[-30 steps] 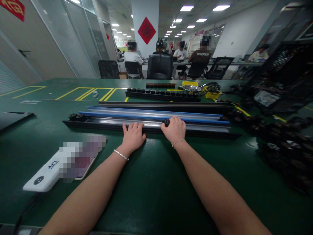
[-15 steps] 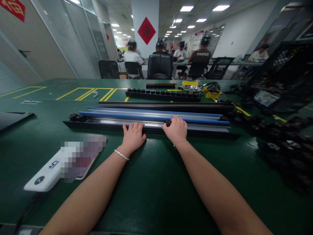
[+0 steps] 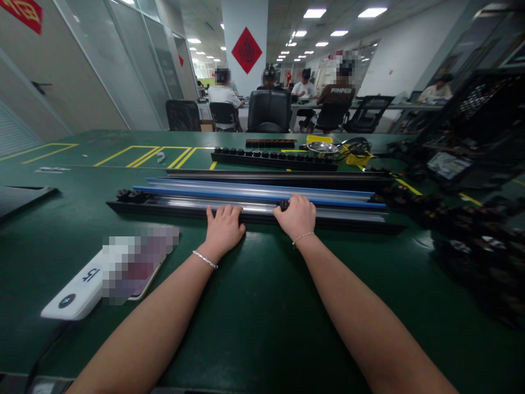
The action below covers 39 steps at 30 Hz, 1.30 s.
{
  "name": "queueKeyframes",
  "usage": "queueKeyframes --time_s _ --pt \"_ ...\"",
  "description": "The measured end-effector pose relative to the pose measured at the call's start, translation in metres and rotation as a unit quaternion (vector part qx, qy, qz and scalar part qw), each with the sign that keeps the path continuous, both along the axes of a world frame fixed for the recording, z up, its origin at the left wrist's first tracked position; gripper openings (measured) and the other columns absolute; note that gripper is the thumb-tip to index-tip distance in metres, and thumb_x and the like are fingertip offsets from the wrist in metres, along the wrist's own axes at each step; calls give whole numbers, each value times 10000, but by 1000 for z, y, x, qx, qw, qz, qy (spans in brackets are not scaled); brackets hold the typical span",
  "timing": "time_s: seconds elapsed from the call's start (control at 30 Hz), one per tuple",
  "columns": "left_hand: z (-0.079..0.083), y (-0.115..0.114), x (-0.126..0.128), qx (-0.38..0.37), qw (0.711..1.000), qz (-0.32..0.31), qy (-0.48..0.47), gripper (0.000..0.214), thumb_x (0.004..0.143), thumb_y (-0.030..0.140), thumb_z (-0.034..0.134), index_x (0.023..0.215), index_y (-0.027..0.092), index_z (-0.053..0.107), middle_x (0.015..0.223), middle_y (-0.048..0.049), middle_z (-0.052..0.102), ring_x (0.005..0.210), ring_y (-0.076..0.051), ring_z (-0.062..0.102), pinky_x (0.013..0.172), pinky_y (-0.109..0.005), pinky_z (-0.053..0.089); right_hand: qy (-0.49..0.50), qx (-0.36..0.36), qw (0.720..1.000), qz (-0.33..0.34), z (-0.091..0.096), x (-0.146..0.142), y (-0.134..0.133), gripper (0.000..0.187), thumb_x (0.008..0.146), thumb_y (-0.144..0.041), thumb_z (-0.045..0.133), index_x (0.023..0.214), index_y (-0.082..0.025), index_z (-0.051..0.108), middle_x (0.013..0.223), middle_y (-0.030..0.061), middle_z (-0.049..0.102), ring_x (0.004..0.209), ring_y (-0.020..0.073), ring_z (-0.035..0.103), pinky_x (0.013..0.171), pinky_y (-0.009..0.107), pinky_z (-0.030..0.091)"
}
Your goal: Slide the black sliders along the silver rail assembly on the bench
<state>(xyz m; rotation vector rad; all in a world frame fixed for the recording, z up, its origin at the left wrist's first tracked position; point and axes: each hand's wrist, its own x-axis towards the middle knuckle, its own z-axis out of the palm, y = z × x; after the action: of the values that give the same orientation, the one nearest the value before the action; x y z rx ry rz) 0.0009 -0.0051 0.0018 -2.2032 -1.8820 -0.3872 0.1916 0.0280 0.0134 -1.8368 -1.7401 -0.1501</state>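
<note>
Across the near side of the green tabletop (image 3: 262, 328), had a long black rail (image 3: 176, 211) lying crosswise, with a shiny channel (image 3: 258, 208) along its inside. Rested the left hand (image 3: 224, 227) on the near edge of that rail, left of its middle, with fingers spread a little over the lip and thumb set apart on the near side; could not judge the firmness of the hold. Had the right hand (image 3: 298, 217) on the same rail, right of its middle, pinching a small black part (image 3: 283, 205) between thumb and forefinger, with the other fingers curled over and partly hidden. Had that part at the channel; could not see its underside. Wore a silvery bracelet (image 3: 205, 259) on the left wrist and a thinner chain (image 3: 302, 238) on the right.

Saw two black pieces (image 3: 131, 195) at the left end of the rail. Just beyond, had a blue-edged rail (image 3: 254, 190) running alongside, then a dark rail (image 3: 279, 176), then a black strip (image 3: 274, 160) topped with a row of knobs. Saw a blurred heap of dark pieces (image 3: 479, 251) at the right. At the left, had a white device (image 3: 71, 301) touching or overlapping a phone (image 3: 143, 265); could not tell which.
</note>
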Motion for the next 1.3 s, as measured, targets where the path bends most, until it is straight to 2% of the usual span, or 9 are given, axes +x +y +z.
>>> queueKeyframes --time_s 0.63,0.83,1.0,1.13,1.3 --pt "0 0 0 -3 1000 -4 -2 443 812 321 439 1239 214 492 1141 -101 574 1144 -288 463 1055 -616 165 -2 3 1000 -12 -1 11 2 319 723 -352 463 895 -120 597 1018 164 613 1017 281 501 878 412 355" --pt "0 0 -1 2 1000 -7 -1 438 809 314 443 1231 213 497 1126 -100 578 1133 -290 467 1051 -617 173 -14 -16 999 -27 1 13 1 323 727 -340 460 912 -110 592 983 158 625 987 277 519 831 388 390" --pt "2 -1 0 -6 1000 -4 -5 440 812 315 441 1238 217 493 1143 -101 575 1149 -287 459 1059 -610 159 -28 -16 999 -7 2 20 -1 297 743 -370 460 890 -146 589 1059 143 611 1046 269 488 847 388 378" --pt "2 -2 1 -10 1000 1 -6 436 816 314 438 1238 221 492 1149 -101 575 1150 -280 459 1068 -597 149 -35 -25 999 14 2 26 -2 275 751 -396 461 846 -171 586 1021 119 620 1024 257 495 819 373 386" --pt "3 -1 2 -12 1000 4 -7 437 812 308 446 1239 227 493 1152 -99 577 1152 -280 461 1071 -595 147 -22 -4 1000 8 0 26 -1 282 743 -381 469 872 -167 600 1053 126 622 1065 267 489 838 383 385"
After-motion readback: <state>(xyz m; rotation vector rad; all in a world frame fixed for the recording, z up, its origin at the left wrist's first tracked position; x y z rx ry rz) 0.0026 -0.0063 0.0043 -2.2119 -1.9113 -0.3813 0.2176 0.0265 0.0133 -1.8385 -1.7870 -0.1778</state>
